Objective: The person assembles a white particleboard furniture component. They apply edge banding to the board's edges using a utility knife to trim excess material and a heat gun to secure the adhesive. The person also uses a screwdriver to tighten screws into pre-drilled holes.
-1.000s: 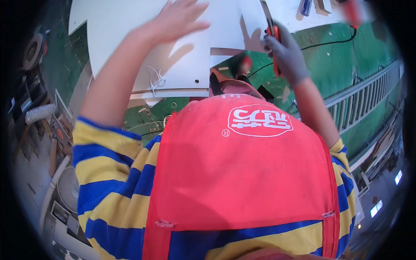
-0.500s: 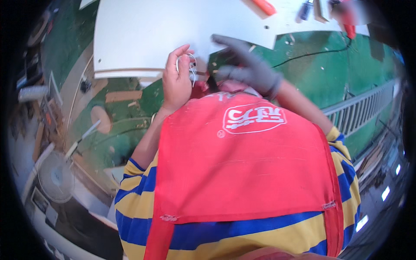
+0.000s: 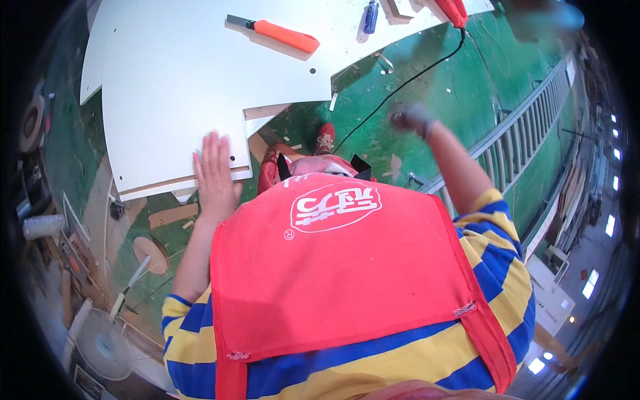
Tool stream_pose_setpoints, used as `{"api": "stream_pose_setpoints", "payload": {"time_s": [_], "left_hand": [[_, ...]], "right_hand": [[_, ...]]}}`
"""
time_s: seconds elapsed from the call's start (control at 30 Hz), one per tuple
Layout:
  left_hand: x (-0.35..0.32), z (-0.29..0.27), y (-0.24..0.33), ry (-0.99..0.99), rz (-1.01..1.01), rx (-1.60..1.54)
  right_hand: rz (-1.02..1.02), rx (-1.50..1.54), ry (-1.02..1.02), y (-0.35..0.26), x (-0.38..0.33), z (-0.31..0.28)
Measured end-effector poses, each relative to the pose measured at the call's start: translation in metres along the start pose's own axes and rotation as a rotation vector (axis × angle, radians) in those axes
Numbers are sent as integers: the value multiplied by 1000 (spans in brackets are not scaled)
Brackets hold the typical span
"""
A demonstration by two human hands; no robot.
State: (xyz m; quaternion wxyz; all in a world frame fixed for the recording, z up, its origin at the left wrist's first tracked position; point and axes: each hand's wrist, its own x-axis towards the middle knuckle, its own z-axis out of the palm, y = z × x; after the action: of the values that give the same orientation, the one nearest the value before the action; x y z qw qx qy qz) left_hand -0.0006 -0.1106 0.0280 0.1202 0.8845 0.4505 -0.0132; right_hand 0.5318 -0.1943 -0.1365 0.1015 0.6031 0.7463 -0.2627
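My bare left hand (image 3: 217, 177) rests open, fingers stretched out together, on the near right corner of a large white panel (image 3: 167, 113). The panel's near edge has a groove, and a dark hole lies just beside my fingers. My right hand (image 3: 411, 120), in a grey glove, hangs out to the right over the green floor, apart from the panel. Motion smears its fingers, so what it holds, if anything, does not show. An orange-handled tool with a flat dark blade (image 3: 287, 36) lies farther back on the panel.
A blue-handled screwdriver (image 3: 371, 19) and a red tool (image 3: 455, 11) with a black cord (image 3: 407, 83) lie at the back. A metal ladder (image 3: 513, 143) stretches along the right. Scraps litter the green floor (image 3: 373, 133). A fan (image 3: 103, 347) stands lower left.
My left hand held a thin white loop; now it lies flat on the panel without it. My gloved right hand has swung away to the right. The view has shifted, showing more of the panel.
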Motion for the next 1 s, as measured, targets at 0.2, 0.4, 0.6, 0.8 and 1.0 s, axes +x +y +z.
{"api": "stream_pose_setpoints", "payload": {"time_s": [0.2, 0.4, 0.6, 0.8, 1.0], "left_hand": [[-23, 18, -36, 99, 67, 146], [-19, 12, 5, 120, 40, 297], [-10, 26, 29, 171, -1, 155], [-16, 12, 23, 90, 47, -133], [30, 2, -22, 387, 9, -473]], "right_hand": [[425, 220, 885, 1, 90, -179], [460, 18, 479, -93, 176, -225], [486, 167, 504, -50, 200, -216], [55, 1172, 838, -155, 74, -184], [-59, 907, 537, -250, 3, -71]]}}
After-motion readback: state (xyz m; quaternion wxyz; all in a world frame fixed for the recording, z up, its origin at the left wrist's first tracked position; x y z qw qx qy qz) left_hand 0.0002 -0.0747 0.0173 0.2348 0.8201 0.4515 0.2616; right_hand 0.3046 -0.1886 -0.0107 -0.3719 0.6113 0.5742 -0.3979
